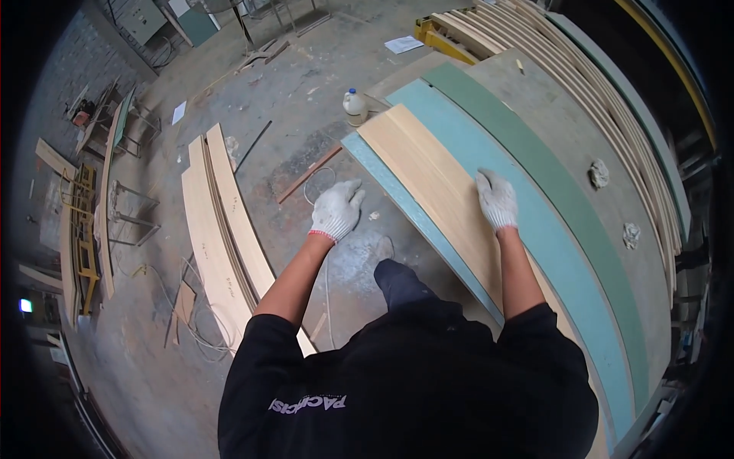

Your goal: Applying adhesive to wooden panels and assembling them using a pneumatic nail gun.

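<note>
A long curved board of pale wood [428, 157] lies on a turquoise curved panel [440, 115] to my right. My right hand [497, 200], in a white knitted glove, is at the board's right edge with its fingers bent against it. The undersides of those fingers are hidden. My left hand [337, 210], gloved the same way with a red cuff, hangs above the floor, left of the board and apart from it. Its thumb stands away from the fingers, and nothing shows in it.
A dark green curved strip [527, 145] borders the turquoise panel. Many curved wooden strips [566, 76] lie stacked at far right. Pale curved boards [210, 245] lie at left, near a loose cable [195, 329]. A jug with a blue cap [354, 107] stands beyond the panel.
</note>
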Demonstrator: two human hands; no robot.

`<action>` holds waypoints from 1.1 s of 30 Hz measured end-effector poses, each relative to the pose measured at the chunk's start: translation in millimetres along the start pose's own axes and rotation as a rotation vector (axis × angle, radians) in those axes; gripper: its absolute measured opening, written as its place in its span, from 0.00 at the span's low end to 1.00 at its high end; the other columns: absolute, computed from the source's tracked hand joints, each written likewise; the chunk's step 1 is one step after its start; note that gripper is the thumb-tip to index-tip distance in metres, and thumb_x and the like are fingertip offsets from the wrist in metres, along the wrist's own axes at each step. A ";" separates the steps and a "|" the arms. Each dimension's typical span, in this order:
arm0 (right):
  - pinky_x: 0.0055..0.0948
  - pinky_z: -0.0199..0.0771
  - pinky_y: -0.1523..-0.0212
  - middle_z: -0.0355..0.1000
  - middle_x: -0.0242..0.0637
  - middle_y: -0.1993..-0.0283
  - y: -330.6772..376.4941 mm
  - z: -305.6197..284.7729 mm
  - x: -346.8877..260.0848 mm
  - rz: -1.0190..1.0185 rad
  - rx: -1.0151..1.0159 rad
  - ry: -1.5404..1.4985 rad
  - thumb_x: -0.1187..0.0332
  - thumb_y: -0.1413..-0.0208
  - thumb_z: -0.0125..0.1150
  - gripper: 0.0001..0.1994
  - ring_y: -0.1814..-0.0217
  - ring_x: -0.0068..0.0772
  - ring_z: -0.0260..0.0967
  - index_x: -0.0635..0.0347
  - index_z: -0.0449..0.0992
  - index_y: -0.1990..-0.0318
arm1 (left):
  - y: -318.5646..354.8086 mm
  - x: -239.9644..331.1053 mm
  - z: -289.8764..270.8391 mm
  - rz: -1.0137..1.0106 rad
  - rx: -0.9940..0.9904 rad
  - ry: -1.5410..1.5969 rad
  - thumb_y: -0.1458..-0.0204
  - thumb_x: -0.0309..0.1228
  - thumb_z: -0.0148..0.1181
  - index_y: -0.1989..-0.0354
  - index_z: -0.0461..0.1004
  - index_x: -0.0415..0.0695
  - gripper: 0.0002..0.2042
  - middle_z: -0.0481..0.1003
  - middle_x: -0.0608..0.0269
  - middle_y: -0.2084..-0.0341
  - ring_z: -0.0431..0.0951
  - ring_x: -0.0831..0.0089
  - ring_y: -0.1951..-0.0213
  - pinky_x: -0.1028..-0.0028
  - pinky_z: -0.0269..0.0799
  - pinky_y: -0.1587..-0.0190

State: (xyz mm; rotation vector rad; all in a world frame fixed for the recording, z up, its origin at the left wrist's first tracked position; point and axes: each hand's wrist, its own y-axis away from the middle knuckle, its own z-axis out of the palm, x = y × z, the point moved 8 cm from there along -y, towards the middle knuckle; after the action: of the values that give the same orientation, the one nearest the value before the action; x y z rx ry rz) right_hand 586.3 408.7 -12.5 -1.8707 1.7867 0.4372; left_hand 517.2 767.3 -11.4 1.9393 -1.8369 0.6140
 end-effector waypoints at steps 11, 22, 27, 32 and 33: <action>0.48 0.73 0.44 0.78 0.47 0.51 -181.9 146.9 -73.1 0.152 -0.204 0.101 0.53 0.36 0.47 0.19 0.46 0.52 0.75 0.50 0.82 0.53 | -213.5 -31.3 -18.1 0.335 -0.306 -0.478 0.52 0.49 0.69 0.30 0.60 0.46 0.42 0.70 0.48 0.42 0.69 0.47 0.41 0.51 0.62 0.38; 0.47 0.74 0.47 0.79 0.47 0.55 -193.0 166.5 -102.9 0.414 -0.118 0.139 0.53 0.36 0.48 0.19 0.49 0.52 0.76 0.54 0.82 0.56 | -223.1 -65.0 19.9 0.690 -0.491 -0.372 0.60 0.58 0.71 0.27 0.48 0.36 0.57 0.65 0.42 0.38 0.68 0.47 0.39 0.48 0.63 0.40; 0.49 0.74 0.73 0.76 0.52 0.74 -180.0 202.4 -82.2 0.333 0.059 0.263 0.62 0.46 0.55 0.13 0.72 0.52 0.77 0.58 0.81 0.75 | -210.6 -57.1 36.2 1.003 -0.401 -0.446 0.62 0.51 0.75 0.31 0.58 0.40 0.50 0.63 0.41 0.38 0.66 0.46 0.39 0.45 0.61 0.39; 0.47 0.74 0.58 0.80 0.49 0.64 -180.4 187.4 -105.9 0.543 -0.029 0.190 0.62 0.48 0.59 0.10 0.56 0.50 0.79 0.56 0.84 0.66 | -193.3 -33.9 17.1 1.036 -0.312 -0.286 0.66 0.45 0.78 0.33 0.60 0.39 0.49 0.61 0.41 0.35 0.61 0.45 0.34 0.46 0.54 0.33; 0.48 0.73 0.52 0.80 0.49 0.61 -177.3 176.8 -111.7 0.559 -0.002 0.143 0.62 0.45 0.58 0.12 0.53 0.49 0.79 0.55 0.84 0.62 | -197.1 -34.3 13.9 1.001 -0.288 -0.273 0.67 0.42 0.79 0.33 0.60 0.38 0.50 0.60 0.40 0.35 0.59 0.44 0.33 0.48 0.53 0.32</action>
State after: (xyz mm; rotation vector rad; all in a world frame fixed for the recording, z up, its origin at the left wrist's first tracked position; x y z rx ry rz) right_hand 773.1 601.1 -69.5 -1.4072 2.4052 0.5080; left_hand 713.2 799.1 -39.8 0.8496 -2.8490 0.3091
